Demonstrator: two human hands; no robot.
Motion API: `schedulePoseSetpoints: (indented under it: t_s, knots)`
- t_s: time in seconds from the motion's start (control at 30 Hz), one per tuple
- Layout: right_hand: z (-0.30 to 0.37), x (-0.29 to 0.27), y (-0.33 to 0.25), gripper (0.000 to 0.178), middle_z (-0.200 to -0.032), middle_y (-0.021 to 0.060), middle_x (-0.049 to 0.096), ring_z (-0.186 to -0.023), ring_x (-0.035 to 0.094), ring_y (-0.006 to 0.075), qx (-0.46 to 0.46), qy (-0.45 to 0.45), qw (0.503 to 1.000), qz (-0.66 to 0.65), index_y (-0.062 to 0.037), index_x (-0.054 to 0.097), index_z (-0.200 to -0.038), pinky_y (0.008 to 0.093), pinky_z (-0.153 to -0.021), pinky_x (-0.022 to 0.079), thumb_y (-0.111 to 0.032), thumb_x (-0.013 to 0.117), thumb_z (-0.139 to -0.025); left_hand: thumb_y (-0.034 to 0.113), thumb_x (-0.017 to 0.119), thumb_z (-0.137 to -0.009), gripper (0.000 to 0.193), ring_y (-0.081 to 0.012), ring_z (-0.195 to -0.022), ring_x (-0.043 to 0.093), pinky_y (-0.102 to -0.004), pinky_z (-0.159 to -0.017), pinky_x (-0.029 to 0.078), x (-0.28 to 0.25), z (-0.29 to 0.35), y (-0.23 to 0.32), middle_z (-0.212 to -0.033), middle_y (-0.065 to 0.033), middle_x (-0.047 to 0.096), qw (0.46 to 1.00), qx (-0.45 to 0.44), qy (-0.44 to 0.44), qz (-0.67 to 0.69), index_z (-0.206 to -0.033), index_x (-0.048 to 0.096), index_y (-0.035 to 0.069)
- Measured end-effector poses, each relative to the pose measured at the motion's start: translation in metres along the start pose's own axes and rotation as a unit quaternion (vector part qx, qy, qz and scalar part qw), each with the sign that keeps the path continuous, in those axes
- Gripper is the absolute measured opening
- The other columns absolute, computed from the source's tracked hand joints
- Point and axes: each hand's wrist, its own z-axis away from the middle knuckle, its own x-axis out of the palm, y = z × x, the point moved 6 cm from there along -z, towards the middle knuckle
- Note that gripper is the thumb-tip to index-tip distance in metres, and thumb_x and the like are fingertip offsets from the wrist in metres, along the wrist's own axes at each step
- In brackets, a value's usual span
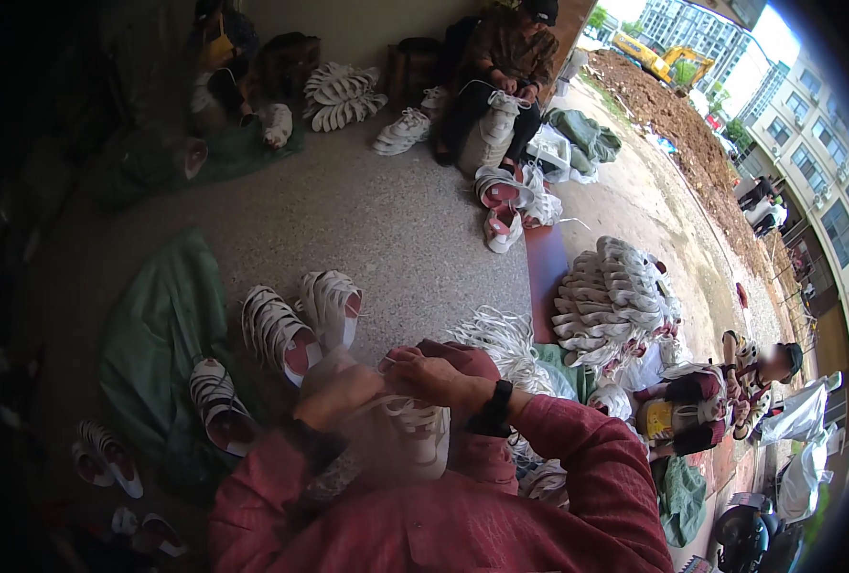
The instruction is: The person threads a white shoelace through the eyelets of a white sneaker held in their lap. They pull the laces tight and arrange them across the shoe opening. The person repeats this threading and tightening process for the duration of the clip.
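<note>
A white lace-up shoe point(419, 441) rests upright in my lap, its toe toward me and its laces crossed over the front. Just above its opening is my right hand point(432, 378), fingers closed in a pinch, with a dark watch on that wrist. Whatever lies between those fingers is too small to tell. Close by on the left, my left hand point(344, 390) is smeared by motion, so its fingers cannot be read. Beyond my hands, nested rows of white shoes point(281, 329) with reddish insoles stand on the floor. Loose white laces point(503, 346) lie in a bundle to the right.
A green cloth sack point(171, 344) spreads at left beneath another row of shoes point(219, 406). At right rises a large pile of white shoes point(611, 301). Other people point(505, 72) sit handling shoes at the back and right. An excavator point(658, 57) stands outside by a dirt mound.
</note>
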Motion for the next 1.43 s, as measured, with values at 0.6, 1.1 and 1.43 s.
schedulePoseSetpoints:
  t_s: [0.6,1.1,1.43]
  knots:
    - [0.0,-0.005,-0.001,0.016,-0.115,0.0081,0.057,-0.109,0.06,0.0307,0.04,0.01,0.998,-0.046,-0.0114,0.065,-0.103,0.0418,-0.082,0.055,-0.015,0.067,-0.087,0.013,0.073,-0.079,0.016,-0.0317,-0.09,0.064,-0.043,-0.085,0.049,-0.073,0.014,0.068,-0.093,-0.0107,0.066,0.979,-0.066,0.188,0.033,-0.092,0.066,0.007]
    - [-0.005,-0.03,-0.035,0.028,-0.114,0.0126,0.059,-0.106,0.063,0.0288,-0.062,-0.029,0.985,0.158,-0.002,0.066,-0.106,0.0405,-0.089,0.051,-0.006,0.068,-0.079,0.033,0.069,-0.093,0.03,-0.0237,-0.103,0.053,-0.0359,-0.093,0.042,-0.03,-0.012,0.012,-0.104,-0.0092,0.056,0.934,-0.178,-0.09,0.296,-0.1,0.069,0.004]
    - [0.055,-0.096,0.035,0.026,-0.1,0.0148,0.062,-0.09,0.065,0.0324,0.118,-0.133,0.983,-0.05,-0.0069,0.068,-0.108,0.045,-0.077,0.051,-0.017,0.071,-0.084,0.033,0.076,-0.088,0.031,-0.0197,-0.096,0.054,-0.0316,-0.088,0.044,-0.029,-0.01,0.009,-0.105,-0.0072,0.056,0.891,-0.21,-0.109,0.387,-0.096,0.073,0.002]
